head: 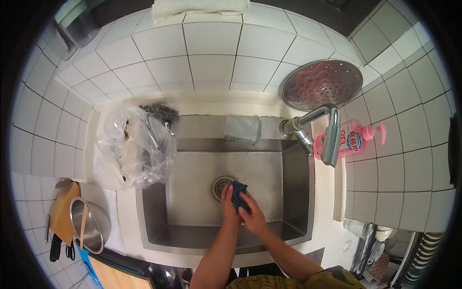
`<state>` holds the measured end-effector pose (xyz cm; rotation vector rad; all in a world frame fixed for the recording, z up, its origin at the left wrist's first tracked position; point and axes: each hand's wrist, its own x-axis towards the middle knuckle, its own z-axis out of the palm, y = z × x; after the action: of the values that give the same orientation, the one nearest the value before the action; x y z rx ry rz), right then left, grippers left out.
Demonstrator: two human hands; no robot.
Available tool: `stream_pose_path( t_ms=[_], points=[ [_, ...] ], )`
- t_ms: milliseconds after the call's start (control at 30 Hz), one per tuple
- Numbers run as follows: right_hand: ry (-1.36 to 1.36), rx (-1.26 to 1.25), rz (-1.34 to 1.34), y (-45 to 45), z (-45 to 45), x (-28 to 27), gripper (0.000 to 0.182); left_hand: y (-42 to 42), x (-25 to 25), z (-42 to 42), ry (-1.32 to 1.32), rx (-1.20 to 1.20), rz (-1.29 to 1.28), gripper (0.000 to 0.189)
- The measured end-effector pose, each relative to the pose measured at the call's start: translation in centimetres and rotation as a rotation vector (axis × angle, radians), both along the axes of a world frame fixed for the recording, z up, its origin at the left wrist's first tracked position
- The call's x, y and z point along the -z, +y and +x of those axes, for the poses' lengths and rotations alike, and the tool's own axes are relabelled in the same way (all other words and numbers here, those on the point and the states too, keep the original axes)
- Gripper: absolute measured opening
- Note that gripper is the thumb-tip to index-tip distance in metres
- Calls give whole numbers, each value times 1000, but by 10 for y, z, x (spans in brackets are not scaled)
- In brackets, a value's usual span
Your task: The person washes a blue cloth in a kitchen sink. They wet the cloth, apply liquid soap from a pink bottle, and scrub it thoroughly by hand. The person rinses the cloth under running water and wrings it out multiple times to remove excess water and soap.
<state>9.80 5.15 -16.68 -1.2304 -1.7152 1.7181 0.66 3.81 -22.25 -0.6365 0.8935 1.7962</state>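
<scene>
A dark blue-grey cloth [239, 195] is bunched up between my two hands above the stainless steel sink [191, 211]. On its left side, my left hand [228, 204] presses the cloth with the fingers pointing away from me. My right hand [253, 216] grips it from the right, fingers bent over it. Just beyond the hands is the round sink drain [221, 184], partly covered by them. The chrome faucet [330, 137] is swung out to the right, over the counter, with its spout away from the basin.
A clear plastic bag [139, 151] overhangs the sink's left rim, beside a steel wool scourer [160, 112]. A grey mesh cloth [243, 128] lies on the back ledge. At right are a pink pump bottle [355, 141] and a perforated metal plate [321, 85]. A steel bowl [97, 225] stands left.
</scene>
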Motion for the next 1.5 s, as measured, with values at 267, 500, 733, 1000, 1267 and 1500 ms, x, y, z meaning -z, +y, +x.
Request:
stream_pose_path(
  t_ms=[267, 500, 733, 1000, 1267, 1500],
  points=[
    [15, 120, -258, 72, -17, 73, 42, 17, 10, 17, 50, 157, -8, 35],
    [-201, -35, 112, 22, -15, 46, 42, 4, 19, 16, -109, 147, 65, 29],
    [-164, -57, 61, 18, -12, 76, 42, 0, 66, 15, 239, 196, 42, 32],
    [-55, 281, -420, 82, -17, 85, 48, 13, 36, 22, 139, 277, -21, 32],
    [-187, 334, -628, 59, 18, 42, 41, 18, 21, 10, 106, 87, 35, 25],
    [-313, 44, 458, 35, 19, -10, 22, 21, 2, 4, -1, 16, -8, 24]
  ],
)
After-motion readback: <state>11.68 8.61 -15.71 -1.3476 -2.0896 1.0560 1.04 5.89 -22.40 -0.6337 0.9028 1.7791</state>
